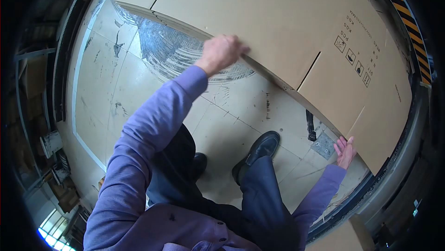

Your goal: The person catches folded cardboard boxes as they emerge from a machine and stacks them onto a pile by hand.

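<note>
A stack of flattened cardboard boxes with slits and printed symbols fills the upper right, its near edge running diagonally down to the right. My left hand is at the middle of that edge, fingers curled over it and the tips smeared by motion. Farther down, by the lower right corner, my right hand has its palm turned up and fingers apart. Its fingertips are right at the edge, with the thumb overlapping the top sheet.
Scuffed tiled floor lies below the stack, with my shoes on it. A black-and-yellow striped bar borders the upper right. Shelving stands at the left, and another cardboard piece is at lower right.
</note>
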Demonstrator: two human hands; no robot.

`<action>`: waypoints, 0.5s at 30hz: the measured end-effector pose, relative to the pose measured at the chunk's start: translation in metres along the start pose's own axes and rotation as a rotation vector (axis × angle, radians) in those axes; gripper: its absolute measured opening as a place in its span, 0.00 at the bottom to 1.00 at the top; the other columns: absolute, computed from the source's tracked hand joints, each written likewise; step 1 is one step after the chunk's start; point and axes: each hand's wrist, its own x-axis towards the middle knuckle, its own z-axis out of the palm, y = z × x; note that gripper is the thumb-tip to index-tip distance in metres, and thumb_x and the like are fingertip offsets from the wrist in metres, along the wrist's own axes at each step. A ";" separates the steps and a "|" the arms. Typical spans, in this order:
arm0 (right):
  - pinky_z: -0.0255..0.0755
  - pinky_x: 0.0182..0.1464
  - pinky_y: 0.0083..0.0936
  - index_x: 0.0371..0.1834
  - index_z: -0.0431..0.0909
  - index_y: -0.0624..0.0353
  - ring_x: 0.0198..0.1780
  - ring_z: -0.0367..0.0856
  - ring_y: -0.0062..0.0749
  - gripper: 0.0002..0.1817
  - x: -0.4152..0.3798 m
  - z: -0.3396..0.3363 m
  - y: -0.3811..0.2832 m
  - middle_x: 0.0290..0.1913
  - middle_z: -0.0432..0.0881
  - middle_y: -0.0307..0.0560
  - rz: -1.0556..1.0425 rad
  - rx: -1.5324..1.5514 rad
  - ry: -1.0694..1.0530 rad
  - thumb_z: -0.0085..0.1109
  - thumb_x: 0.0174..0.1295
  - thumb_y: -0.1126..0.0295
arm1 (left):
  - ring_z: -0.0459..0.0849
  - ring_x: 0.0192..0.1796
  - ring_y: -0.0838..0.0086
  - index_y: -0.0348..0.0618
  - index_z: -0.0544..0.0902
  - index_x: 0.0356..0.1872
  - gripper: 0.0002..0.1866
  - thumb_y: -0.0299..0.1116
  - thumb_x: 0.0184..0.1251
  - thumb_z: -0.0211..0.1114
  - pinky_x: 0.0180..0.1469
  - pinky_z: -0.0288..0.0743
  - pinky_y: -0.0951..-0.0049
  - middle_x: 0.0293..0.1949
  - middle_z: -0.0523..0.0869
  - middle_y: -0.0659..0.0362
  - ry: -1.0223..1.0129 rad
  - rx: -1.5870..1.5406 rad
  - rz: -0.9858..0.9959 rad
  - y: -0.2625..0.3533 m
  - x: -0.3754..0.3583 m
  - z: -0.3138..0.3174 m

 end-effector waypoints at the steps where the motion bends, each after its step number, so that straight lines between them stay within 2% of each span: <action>1: 0.78 0.43 0.37 0.58 0.59 0.63 0.49 0.75 0.42 0.30 0.002 0.000 0.002 0.48 0.75 0.58 0.012 0.007 -0.001 0.48 0.63 0.51 | 0.83 0.32 0.56 0.37 0.81 0.28 0.24 0.53 0.59 0.55 0.33 0.77 0.61 0.28 0.83 0.48 0.021 0.014 -0.058 -0.014 0.004 -0.004; 3: 0.78 0.43 0.37 0.59 0.59 0.63 0.49 0.75 0.42 0.30 0.007 -0.003 0.002 0.48 0.75 0.58 0.036 0.021 0.002 0.48 0.63 0.51 | 0.84 0.29 0.61 0.39 0.83 0.25 0.28 0.58 0.58 0.55 0.35 0.77 0.62 0.24 0.83 0.51 0.086 -0.003 -0.232 -0.047 0.011 -0.015; 5: 0.78 0.42 0.36 0.57 0.60 0.66 0.47 0.76 0.42 0.29 0.001 0.002 0.000 0.47 0.75 0.59 0.008 0.013 0.020 0.45 0.64 0.51 | 0.83 0.26 0.70 0.37 0.82 0.21 0.28 0.57 0.58 0.56 0.31 0.77 0.68 0.19 0.82 0.54 0.062 -0.376 -0.444 -0.078 0.013 -0.026; 7: 0.77 0.42 0.36 0.56 0.61 0.68 0.46 0.76 0.42 0.29 -0.003 0.004 -0.001 0.47 0.75 0.59 -0.003 0.007 0.026 0.44 0.64 0.52 | 0.82 0.24 0.77 0.36 0.81 0.20 0.27 0.55 0.58 0.59 0.25 0.75 0.75 0.16 0.80 0.57 0.129 -0.607 -0.552 -0.093 0.012 -0.030; 8: 0.77 0.42 0.36 0.56 0.61 0.68 0.46 0.76 0.42 0.29 -0.004 0.004 -0.002 0.47 0.75 0.59 -0.004 0.008 0.025 0.44 0.64 0.52 | 0.80 0.22 0.78 0.36 0.79 0.20 0.24 0.51 0.57 0.62 0.21 0.72 0.79 0.15 0.78 0.60 0.113 -0.681 -0.620 -0.097 0.013 -0.029; 11: 0.77 0.42 0.36 0.56 0.61 0.68 0.46 0.76 0.42 0.28 -0.004 0.005 -0.003 0.47 0.75 0.59 -0.004 0.019 0.025 0.44 0.65 0.52 | 0.78 0.21 0.77 0.38 0.77 0.24 0.22 0.51 0.57 0.62 0.21 0.72 0.79 0.19 0.77 0.62 -0.041 -1.001 -0.613 -0.089 0.009 -0.028; 14: 0.77 0.41 0.36 0.56 0.61 0.68 0.45 0.76 0.42 0.28 -0.006 0.008 -0.004 0.47 0.75 0.59 -0.001 0.020 0.034 0.44 0.65 0.53 | 0.78 0.25 0.75 0.38 0.75 0.29 0.19 0.48 0.61 0.59 0.26 0.75 0.77 0.25 0.77 0.59 -0.181 -1.057 -0.632 -0.067 0.008 -0.023; 15: 0.77 0.41 0.36 0.56 0.61 0.68 0.45 0.77 0.42 0.28 -0.006 0.008 -0.005 0.46 0.75 0.59 -0.002 0.020 0.038 0.44 0.65 0.53 | 0.78 0.25 0.76 0.40 0.75 0.28 0.19 0.49 0.61 0.58 0.26 0.75 0.77 0.24 0.77 0.61 -0.187 -1.052 -0.637 -0.067 0.008 -0.023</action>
